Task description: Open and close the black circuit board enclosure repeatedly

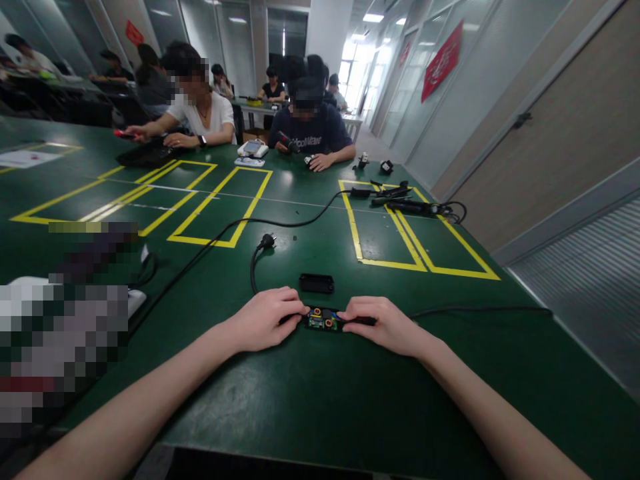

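Observation:
A small circuit board (323, 319) with copper coils and coloured wires lies in an open black case half on the green table in front of me. My left hand (267, 319) pinches the left end of this open power adapter, where fingertips cover the cable entry. At the other end, my right hand (383, 324) is closed on the black cable (367, 321), thumb and fingers pressed together. Just beyond the board sits the black case cover (317, 283), hollow side up. A power plug (267, 241) on a short cord rests farther back, its cord running behind my left hand.
A long black cord (280, 225) crosses the table (310, 400), marked with yellow tape. Black cables and adapters (407, 201) are piled back right. Two co-workers sit opposite, handling parts. Blurred pixelated items (65, 340) lie at the left; a wall runs along the right.

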### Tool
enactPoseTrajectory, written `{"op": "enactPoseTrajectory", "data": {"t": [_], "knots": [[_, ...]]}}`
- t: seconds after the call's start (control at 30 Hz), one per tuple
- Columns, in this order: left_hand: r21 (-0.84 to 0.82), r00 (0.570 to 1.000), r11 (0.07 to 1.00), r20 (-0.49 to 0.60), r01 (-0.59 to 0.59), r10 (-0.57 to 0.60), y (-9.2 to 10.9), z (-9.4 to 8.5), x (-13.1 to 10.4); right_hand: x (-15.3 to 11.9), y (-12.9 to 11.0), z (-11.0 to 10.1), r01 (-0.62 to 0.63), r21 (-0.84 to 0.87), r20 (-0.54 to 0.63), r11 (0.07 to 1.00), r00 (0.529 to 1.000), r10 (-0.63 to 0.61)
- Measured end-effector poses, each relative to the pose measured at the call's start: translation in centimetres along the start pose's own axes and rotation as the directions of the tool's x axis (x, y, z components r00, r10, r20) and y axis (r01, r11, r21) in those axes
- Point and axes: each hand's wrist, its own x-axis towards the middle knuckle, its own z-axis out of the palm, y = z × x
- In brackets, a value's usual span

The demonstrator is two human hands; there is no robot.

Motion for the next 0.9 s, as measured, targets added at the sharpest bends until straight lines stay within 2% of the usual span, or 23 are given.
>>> {"op": "enactPoseTrajectory", "data": {"t": [0.3,0.43,0.57,0.77,0.9], "knots": [[0.084,1.0,0.996,0.017,-0.02,0.019,0.4,-0.3,0.1,-0.1,-0.5,-0.2,0.052,-0.145,-0.013,0.988,0.998,-0.054],[0.003,0.999,1.0,-0.038,-0.026,0.027,0.2,-0.1,0.1,0.0,-0.9,-0.3,0.055,-0.174,0.005,0.983,0.998,-0.055],[-0.101,0.994,0.994,-0.102,0.029,-0.04,-0.1,0.2,0.1,0.0,-1.1,-0.2,0.06,-0.192,0.003,0.98,0.998,-0.061],[-0.16,0.987,0.981,-0.102,0.109,-0.126,-0.2,0.1,0.3,0.5,-0.4,0.8,0.1,-0.228,-0.113,0.969,0.985,-0.129],[-0.167,0.977,0.98,-0.163,0.11,-0.138,-0.4,0.2,0.4,0.8,-0.1,1.5,0.105,-0.189,-0.197,0.976,0.97,-0.143]]}}
